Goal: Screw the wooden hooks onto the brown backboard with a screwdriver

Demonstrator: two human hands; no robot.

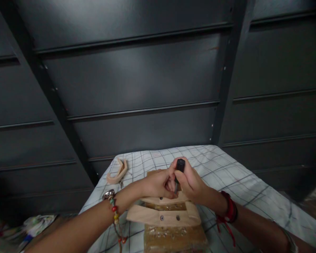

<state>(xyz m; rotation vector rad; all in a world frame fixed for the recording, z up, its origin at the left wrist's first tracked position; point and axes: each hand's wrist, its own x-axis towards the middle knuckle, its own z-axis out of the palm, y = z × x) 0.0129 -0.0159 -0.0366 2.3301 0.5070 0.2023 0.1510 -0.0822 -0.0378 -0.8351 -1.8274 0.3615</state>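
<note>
A pale wooden assembly (pixel 164 215) with two dark screw heads on its front bar lies on a brown board (pixel 173 239) on a checked cloth. My right hand (pixel 191 182) is closed round a black-handled screwdriver (pixel 180 166), held upright with its tip down at the wood. Beside it, my left hand (pixel 158 183) has its fingers pinched at the screwdriver's tip, pressed against the wooden part; what they pinch is too small to make out.
A curved wooden piece (pixel 117 171) lies at the far left of the checked cloth (pixel 226 168), with small metal bits beside it. Dark metal panels (pixel 147 80) rise right behind the table. Clutter sits low at the left (pixel 34 225).
</note>
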